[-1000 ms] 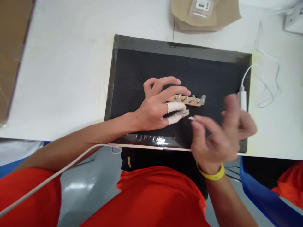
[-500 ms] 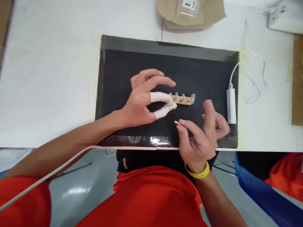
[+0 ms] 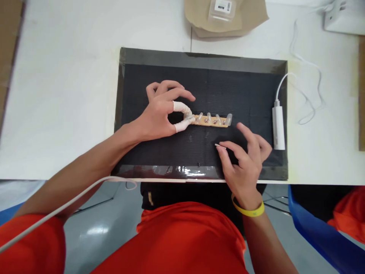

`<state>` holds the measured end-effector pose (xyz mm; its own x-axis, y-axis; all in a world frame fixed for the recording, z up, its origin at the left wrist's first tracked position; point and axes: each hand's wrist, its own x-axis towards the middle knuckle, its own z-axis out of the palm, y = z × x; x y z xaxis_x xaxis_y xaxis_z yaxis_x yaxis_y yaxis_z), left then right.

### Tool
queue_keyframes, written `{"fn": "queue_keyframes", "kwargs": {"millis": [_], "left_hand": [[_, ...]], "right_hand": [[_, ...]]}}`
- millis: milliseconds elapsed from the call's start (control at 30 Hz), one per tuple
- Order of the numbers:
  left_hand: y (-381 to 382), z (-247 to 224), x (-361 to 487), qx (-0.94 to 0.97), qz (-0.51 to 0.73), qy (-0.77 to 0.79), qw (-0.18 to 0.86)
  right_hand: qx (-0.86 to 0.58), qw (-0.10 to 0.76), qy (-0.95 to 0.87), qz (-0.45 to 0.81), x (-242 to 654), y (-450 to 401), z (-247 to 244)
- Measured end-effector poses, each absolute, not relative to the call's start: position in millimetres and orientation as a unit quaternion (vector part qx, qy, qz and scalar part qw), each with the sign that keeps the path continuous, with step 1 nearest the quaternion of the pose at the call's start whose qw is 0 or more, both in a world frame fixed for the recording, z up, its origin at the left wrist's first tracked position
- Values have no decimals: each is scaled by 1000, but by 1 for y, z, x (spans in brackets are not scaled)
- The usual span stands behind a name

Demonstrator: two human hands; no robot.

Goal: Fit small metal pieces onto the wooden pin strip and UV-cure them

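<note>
A narrow tan strip (image 3: 211,121) lies over the black mat (image 3: 242,91). Several clear plastic tabs stand up along it, with small shiny metal-looking bits between them. My left hand (image 3: 165,110) pinches the strip's left end between thumb and index finger, both in white finger cots; its other fingers are spread above. To the lower right, my right hand (image 3: 245,160) holds a small, thin, pale flat piece (image 3: 220,145) between thumb and index finger, apart from the strip. What exactly this piece is cannot be made out.
A white stick-shaped device (image 3: 278,127) with a cable lies at the mat's right side. Behind the mat sits a brown paper holder (image 3: 196,19) with a clear plastic box (image 3: 221,10). A white power strip (image 3: 345,17) stands at the back right.
My left hand has shifted left, and the strip has moved left with it, showing more of its length. My right hand still pinches the small piece, which has turned and looks thinner.
</note>
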<state>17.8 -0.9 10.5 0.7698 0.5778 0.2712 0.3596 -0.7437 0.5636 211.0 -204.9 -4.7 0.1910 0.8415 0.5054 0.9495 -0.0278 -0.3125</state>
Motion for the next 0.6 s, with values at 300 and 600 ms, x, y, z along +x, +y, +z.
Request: {"fn": "queue_keyframes", "kwargs": {"millis": [300, 600], "left_hand": [[-5, 7, 20, 911, 232, 259, 221], [-4, 5, 19, 913, 230, 255, 222]], "right_hand": [[-720, 264, -639, -59, 219, -212, -4], [-723, 251, -642, -46, 221, -213, -2]]}}
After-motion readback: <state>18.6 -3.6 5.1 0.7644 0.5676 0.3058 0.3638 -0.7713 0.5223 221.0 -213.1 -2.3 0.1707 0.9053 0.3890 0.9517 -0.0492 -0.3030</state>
